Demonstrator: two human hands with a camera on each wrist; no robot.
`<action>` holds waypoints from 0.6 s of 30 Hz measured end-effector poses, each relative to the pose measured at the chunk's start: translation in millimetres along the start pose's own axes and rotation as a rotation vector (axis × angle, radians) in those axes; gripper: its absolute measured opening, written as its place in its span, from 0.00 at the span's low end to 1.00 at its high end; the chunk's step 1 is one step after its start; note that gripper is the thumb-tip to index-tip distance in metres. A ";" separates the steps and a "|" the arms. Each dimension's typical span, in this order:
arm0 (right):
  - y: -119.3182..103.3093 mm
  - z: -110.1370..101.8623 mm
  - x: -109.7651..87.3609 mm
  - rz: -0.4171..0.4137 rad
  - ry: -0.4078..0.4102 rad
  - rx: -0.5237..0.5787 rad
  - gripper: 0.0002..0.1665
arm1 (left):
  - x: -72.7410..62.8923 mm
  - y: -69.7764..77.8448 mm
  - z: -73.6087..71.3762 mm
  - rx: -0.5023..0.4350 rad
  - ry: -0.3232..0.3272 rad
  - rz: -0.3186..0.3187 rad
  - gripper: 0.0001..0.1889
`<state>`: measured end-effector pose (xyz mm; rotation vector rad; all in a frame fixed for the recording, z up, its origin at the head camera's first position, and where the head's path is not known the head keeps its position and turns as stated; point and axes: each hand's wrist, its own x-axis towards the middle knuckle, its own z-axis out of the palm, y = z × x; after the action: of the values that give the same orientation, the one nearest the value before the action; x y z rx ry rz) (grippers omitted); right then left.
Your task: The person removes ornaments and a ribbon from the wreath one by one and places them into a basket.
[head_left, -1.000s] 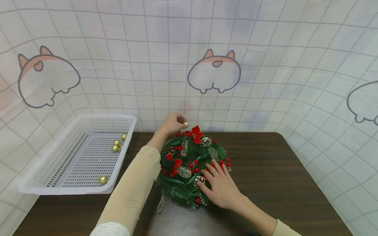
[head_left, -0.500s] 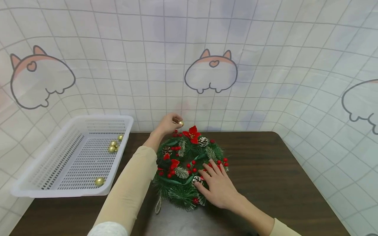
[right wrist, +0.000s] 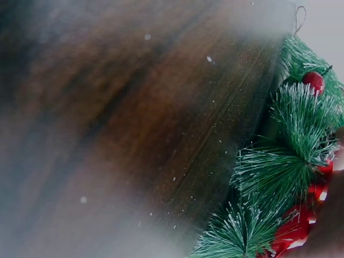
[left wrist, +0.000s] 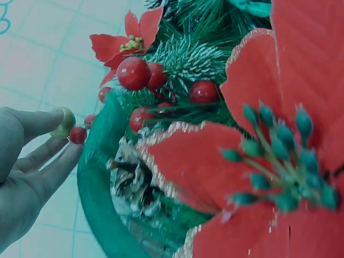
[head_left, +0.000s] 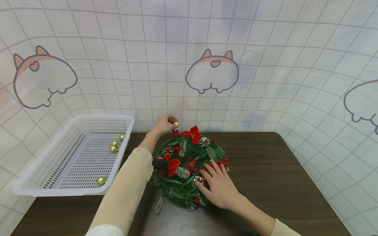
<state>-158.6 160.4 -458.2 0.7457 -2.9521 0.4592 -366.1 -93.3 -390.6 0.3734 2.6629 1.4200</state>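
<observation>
A green wreath (head_left: 181,191) with red flowers, red berries and pinecones lies on the dark wooden table. At its far left edge, my left hand (head_left: 163,125) pinches a small gold ball ornament (head_left: 176,124) between thumb and fingers. The left wrist view shows this gold ball ornament (left wrist: 66,121) close to the red berries (left wrist: 78,134) by a green ribbon (left wrist: 99,172). My right hand (head_left: 219,187) rests with spread fingers on the wreath's near right side, next to a frosted pinecone (head_left: 197,180). Only the wreath's bristly green edge (right wrist: 290,145) shows clearly in the right wrist view.
A white plastic basket (head_left: 63,192) stands on the left, holding several gold balls (head_left: 113,148). A twine loop (head_left: 159,206) hangs from the wreath's near left edge. Behind the table (head_left: 265,164) rises a white gridded curtain (head_left: 165,108) with cartoon dog drawings.
My left hand has shifted left along the wreath's far edge, the gold ball ornament still in its pinch. The right hand stays on the wreath.
</observation>
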 end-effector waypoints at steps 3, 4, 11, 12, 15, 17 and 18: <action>-0.7 0.4 0.6 0.004 0.000 -0.002 0.36 | -4.0 -1.1 -5.3 0.015 0.003 0.003 0.16; -0.8 0.6 0.6 0.006 0.000 -0.002 0.36 | -5.3 -1.4 -6.7 0.017 0.003 0.003 0.16; -1.0 2.3 1.0 0.010 0.000 -0.003 0.36 | -11.9 -6.8 -14.3 -0.002 -0.004 -0.002 0.16; -1.2 2.8 1.1 0.009 -0.001 -0.002 0.36 | -13.1 -7.7 -15.1 -0.007 -0.003 -0.002 0.16; -0.5 2.2 1.3 0.011 -0.002 0.000 0.36 | -14.1 -8.4 -16.4 -0.019 -0.001 0.001 0.16; -0.3 2.1 1.2 0.009 -0.003 0.002 0.37 | -14.6 -9.6 -17.1 -0.019 0.004 -0.005 0.16; -0.2 2.1 1.1 0.010 -0.003 0.000 0.37 | -14.8 -10.1 -17.6 -0.015 0.006 -0.007 0.16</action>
<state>-159.4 159.1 -460.0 0.7333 -2.9598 0.4595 -357.0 -116.6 -389.4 0.3590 2.6542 1.4415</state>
